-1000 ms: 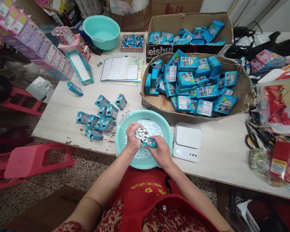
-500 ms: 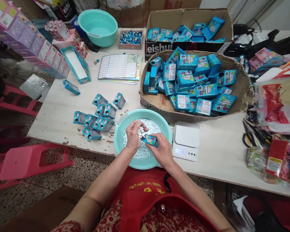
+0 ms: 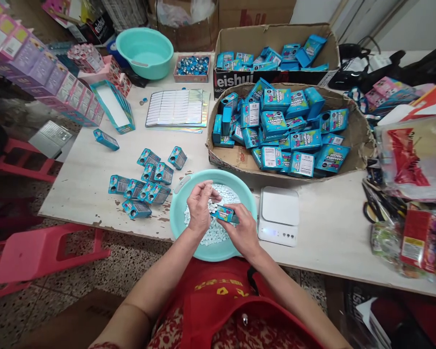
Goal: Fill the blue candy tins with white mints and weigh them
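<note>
My right hand (image 3: 242,228) grips a small blue candy box (image 3: 225,213), tipped on its side with its end toward my left hand. Cupped and closed, my left hand (image 3: 200,207) holds several white candies (image 3: 212,208) against that end of the box. Both hands are over a turquoise basin (image 3: 247,194), where loose white candies (image 3: 212,236) cover the bottom. Left of the basin stand several blue candy boxes (image 3: 158,193) in a loose cluster. The inside of my left palm is partly hidden.
A white scale (image 3: 279,208) sits right of the basin. Behind it are two cardboard boxes of blue packs, the nearer being a cut-down carton (image 3: 361,145). Sticker sheets (image 3: 176,107), a tray of caps (image 3: 192,68) and another turquoise basin (image 3: 145,51) lie farther back. Scissors (image 3: 370,208) rest at right.
Fewer white candies show in my left hand, and its fingers have tilted up beside the box. The whole scene sits slightly lower as the camera shifted.
</note>
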Demonstrator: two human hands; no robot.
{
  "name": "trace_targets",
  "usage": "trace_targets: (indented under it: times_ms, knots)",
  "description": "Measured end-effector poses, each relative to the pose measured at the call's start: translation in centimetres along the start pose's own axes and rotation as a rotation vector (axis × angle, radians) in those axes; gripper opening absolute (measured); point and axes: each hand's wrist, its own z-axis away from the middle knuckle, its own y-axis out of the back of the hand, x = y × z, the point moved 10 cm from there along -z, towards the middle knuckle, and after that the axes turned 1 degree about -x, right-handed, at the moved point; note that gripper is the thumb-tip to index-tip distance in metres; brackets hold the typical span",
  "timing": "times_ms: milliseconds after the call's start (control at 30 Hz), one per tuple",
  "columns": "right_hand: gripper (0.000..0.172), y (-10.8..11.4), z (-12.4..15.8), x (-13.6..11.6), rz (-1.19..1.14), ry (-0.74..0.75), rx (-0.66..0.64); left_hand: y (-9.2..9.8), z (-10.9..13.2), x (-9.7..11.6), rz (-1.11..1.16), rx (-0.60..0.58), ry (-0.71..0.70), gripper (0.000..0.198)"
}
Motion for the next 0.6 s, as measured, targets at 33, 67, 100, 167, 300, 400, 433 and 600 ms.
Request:
trace_targets:
  times_ms: [33, 67, 100, 167, 300, 400, 433, 600]
  knots:
    - [0.023, 0.2, 0.1, -0.3, -0.012, 0.007, 0.0, -0.1, 0.1, 0.3, 0.002, 0.002, -0.008, 0.028]
    - [0.025, 0.4, 0.2, -0.5, -0.025, 0.014, 0.004, -0.2, 0.2, 0.5, 0.005, 0.004, -0.02, 0.028]
    - [0.026, 0.5, 0.2, -0.5, -0.037, 0.016, 0.011, -0.3, 0.2, 0.7, 0.004, 0.003, -0.031, 0.028]
    - [0.026, 0.7, 0.3, -0.2, -0.057, -0.003, 0.019, -0.5, 0.2, 0.7, -0.009, -0.001, -0.03, 0.03]
    - [0.025, 0.4, 0.4, 1.1, -0.097, -0.062, 0.012, -0.7, 0.1, -0.4, -0.042, -0.019, 0.014, 0.034]
    - [0.027, 0.5, 0.5, 1.3, -0.117, -0.071, 0.03, -1.2, 0.4, -0.3, -0.054, -0.068, -0.04, 0.031]
    - [0.026, 0.5, 0.6, 1.4, -0.125, -0.075, 0.038, -1.3, 0.6, -0.3, -0.061, -0.082, -0.049, 0.03]
    - [0.025, 0.1, 0.9, 2.7, -0.223, -0.134, 0.044, -2.2, 1.4, -0.8, -0.052, -0.14, 0.005, 0.028]
